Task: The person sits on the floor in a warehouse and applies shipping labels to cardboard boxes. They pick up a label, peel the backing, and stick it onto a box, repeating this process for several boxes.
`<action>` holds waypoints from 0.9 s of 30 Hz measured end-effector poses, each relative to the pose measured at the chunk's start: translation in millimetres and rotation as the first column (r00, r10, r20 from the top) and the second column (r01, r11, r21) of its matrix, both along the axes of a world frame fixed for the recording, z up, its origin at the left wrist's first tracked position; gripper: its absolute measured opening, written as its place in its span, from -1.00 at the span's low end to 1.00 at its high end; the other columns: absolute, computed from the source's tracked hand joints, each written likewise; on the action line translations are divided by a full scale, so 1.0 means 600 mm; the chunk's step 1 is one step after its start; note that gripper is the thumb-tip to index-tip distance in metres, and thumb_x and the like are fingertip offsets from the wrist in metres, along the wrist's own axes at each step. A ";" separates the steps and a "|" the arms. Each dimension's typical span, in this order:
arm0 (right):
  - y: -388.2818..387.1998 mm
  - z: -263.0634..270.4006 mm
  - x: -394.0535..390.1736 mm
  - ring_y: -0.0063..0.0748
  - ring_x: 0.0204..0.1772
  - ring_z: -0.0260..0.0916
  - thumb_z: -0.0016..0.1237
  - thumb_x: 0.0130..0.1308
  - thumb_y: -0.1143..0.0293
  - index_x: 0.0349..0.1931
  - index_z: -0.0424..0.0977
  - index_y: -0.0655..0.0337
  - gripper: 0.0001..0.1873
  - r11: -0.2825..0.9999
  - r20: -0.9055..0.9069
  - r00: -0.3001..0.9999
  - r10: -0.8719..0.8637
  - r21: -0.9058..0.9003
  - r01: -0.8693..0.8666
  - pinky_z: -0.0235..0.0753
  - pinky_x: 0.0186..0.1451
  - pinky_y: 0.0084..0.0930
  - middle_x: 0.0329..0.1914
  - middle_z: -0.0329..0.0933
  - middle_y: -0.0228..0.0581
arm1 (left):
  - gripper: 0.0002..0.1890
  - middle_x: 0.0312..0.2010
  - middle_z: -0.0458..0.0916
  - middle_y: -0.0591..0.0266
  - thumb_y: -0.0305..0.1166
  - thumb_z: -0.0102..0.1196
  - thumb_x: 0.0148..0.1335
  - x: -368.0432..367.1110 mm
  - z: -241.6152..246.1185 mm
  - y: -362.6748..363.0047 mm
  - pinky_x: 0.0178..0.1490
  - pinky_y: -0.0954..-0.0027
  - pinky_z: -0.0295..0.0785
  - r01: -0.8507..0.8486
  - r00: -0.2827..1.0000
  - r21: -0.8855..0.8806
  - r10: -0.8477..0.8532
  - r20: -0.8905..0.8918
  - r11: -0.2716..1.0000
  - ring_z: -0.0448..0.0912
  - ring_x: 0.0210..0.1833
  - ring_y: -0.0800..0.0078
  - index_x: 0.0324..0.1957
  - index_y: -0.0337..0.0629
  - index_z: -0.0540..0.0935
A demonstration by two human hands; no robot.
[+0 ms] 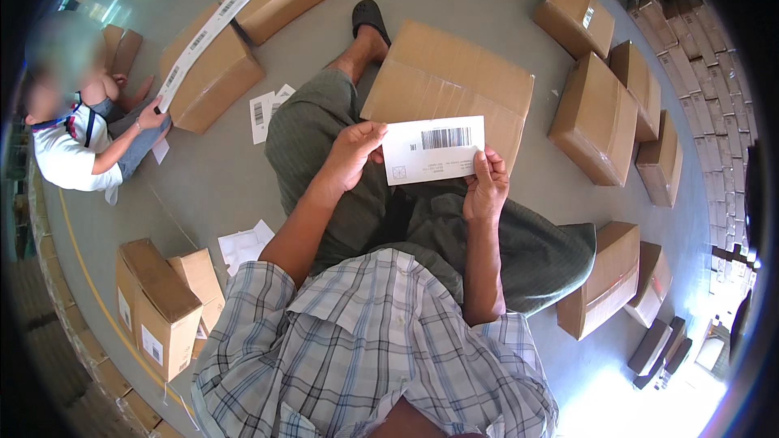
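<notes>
A white barcode label (pixel 433 161) is stretched between my two hands above my lap. My left hand (pixel 354 152) pinches its left edge between thumb and fingers. On the other side, my right hand (pixel 489 185) grips the lower right corner, its thumb lying on the printed face. Just beyond the label, a taped cardboard box (pixel 450 76) lies flat on the floor in front of me. The label overlaps the box's near edge in view and hides part of it; whether they touch I cannot tell.
Another person (pixel 79 140) sits at the left, holding a long strip of labels (pixel 198 42) by a cardboard box (pixel 213 82). Loose labels (pixel 260 115) and white paper (pixel 243 246) lie left of me. Several boxes (pixel 595 118) stand at the right; labelled cartons (pixel 159 310) stand lower left.
</notes>
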State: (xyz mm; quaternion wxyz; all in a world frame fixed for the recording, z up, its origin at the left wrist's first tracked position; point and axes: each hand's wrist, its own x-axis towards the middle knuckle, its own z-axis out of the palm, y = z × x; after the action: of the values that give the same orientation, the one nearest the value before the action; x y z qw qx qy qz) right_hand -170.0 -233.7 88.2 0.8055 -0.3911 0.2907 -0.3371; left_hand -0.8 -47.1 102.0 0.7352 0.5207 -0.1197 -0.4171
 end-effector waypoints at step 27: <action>-0.009 0.115 -0.008 -0.50 -0.12 0.56 0.14 0.19 0.68 0.19 0.32 0.35 -0.46 0.869 -0.150 0.961 0.234 -0.410 -0.276 0.55 -0.03 -0.60 -0.19 0.61 -0.16 | -0.73 -0.38 0.57 0.40 -0.33 0.21 0.30 -0.007 0.154 -0.099 -0.27 0.63 0.38 0.350 0.787 0.271 -0.438 0.434 0.897 0.44 -0.35 0.75 -0.11 -0.36 0.61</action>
State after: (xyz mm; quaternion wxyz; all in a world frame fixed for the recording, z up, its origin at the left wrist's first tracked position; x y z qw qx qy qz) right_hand -174.8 -238.9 156.9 0.7227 -0.6086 0.1938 -0.2643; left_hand -5.3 -106.5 194.4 0.5287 0.6341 -0.3691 -0.4267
